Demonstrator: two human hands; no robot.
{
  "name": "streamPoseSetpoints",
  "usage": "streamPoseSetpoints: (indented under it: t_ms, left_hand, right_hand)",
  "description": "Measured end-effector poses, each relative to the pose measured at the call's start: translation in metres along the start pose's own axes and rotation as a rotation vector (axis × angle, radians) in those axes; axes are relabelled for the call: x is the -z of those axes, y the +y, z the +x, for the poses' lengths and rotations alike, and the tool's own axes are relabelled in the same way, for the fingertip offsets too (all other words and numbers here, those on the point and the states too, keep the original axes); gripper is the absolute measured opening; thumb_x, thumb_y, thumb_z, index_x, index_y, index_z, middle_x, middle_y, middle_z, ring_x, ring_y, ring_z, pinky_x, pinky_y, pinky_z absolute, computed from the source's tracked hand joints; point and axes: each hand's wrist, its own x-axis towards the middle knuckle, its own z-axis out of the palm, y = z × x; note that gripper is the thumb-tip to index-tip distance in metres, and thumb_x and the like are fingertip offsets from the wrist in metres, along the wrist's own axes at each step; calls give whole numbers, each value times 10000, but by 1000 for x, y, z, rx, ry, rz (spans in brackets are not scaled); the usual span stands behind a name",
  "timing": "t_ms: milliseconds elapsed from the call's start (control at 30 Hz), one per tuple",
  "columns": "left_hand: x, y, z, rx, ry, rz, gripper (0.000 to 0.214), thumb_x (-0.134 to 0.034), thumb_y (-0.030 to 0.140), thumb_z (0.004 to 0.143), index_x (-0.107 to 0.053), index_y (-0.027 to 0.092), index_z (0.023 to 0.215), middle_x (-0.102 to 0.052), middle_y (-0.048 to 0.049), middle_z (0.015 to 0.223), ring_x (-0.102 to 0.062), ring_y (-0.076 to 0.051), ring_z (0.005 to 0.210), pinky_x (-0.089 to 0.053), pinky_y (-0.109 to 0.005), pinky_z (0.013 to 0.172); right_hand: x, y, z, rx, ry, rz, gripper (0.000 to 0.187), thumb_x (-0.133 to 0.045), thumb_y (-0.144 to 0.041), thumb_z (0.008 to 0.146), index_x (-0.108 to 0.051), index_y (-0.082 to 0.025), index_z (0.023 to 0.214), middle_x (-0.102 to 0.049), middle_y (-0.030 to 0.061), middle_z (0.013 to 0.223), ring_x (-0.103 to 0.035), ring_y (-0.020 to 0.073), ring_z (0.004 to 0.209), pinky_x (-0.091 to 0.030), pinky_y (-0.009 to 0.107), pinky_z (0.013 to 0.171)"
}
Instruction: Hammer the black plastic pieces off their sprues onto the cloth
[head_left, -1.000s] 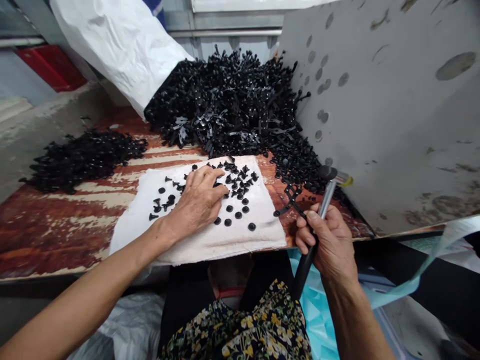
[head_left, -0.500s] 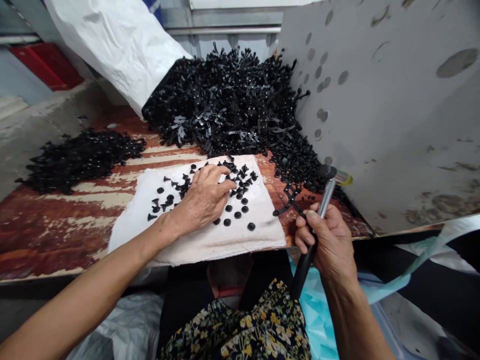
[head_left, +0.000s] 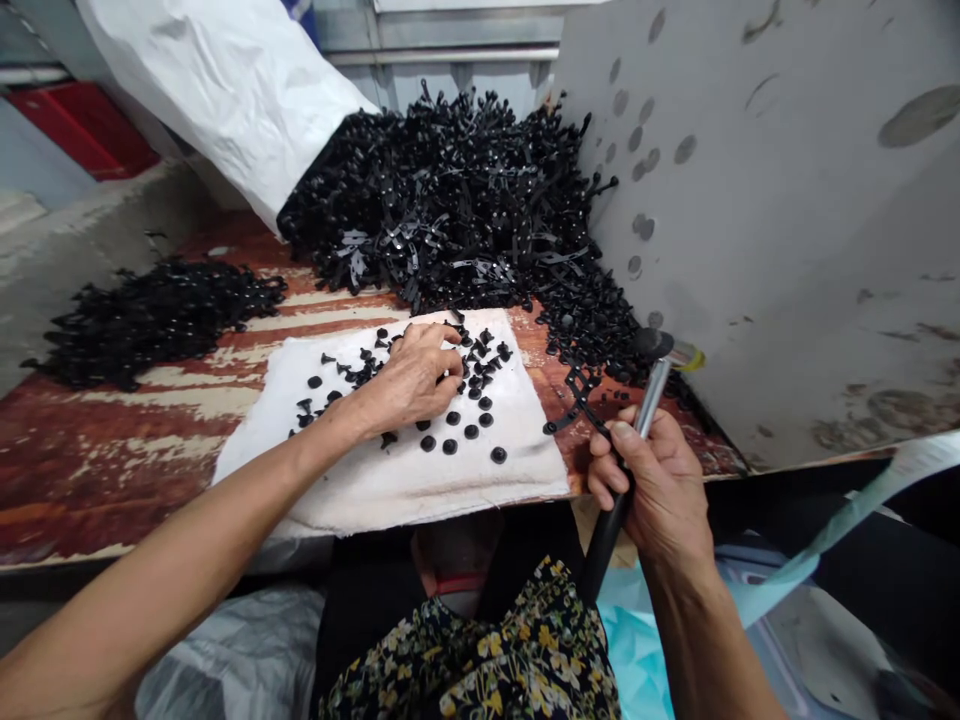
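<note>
My left hand (head_left: 412, 378) rests palm down on a white cloth (head_left: 420, 490), its curled fingers among several small black plastic studs (head_left: 450, 418). Whether it holds any is hidden. My right hand (head_left: 660, 490) is closed around the black handle of a hammer (head_left: 651, 400), which stands upright with a metal shaft and dark head. Just left of that hand, a black plastic strip of linked studs (head_left: 581, 400) lies on the table's edge of the pile, near my thumb.
A large heap of black plastic strips (head_left: 457, 210) spills from a white sack (head_left: 217, 100) against a grey dented board (head_left: 757, 230). A smaller black heap (head_left: 157, 320) lies on the rust-red peeling table (head_left: 112, 450). My floral-patterned lap (head_left: 480, 650) and teal plastic (head_left: 637, 640) lie below the table edge.
My left hand has slid a little farther up the cloth, and its fingers have drawn together. The right hand and hammer have barely moved, and the view has shifted slightly.
</note>
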Motion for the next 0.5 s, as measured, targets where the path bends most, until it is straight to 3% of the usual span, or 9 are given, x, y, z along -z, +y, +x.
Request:
streamPoseSetpoints:
  t_ms: [267,433,500]
  left_hand:
    - [-3,-2,-4,44,261,27,195,-495,221,844,-683,172,829,-602,-124,1201,-518,-294,1189,-396,-517,1069]
    - [16,26,-25,73,362,-65,398,-497,481,854,-680,128,855,-631,-64,1078,-551,-244,1131,-370,-506,1083]
    - [23,43,-35,244,347,-202,465,-527,541,820,-700,136,970,-630,6,1021,-576,-178,1055,-404,-464,1045]
  right_hand:
    - [-4,0,-1,15,20,-1,369,-791,-322,753,-459,-240,892,-662,-104,596,-389,16,327,-402,105,298]
    - [0,1,4,25,-12,-8,354,-741,-340,787,-416,-249,891,-638,-130,595,-392,19,350,-414,107,324]
    - [6,1,5,44,-62,1,339,-728,-332,793,-417,-249,898,-638,-127,604,-390,23,358,-412,112,324]
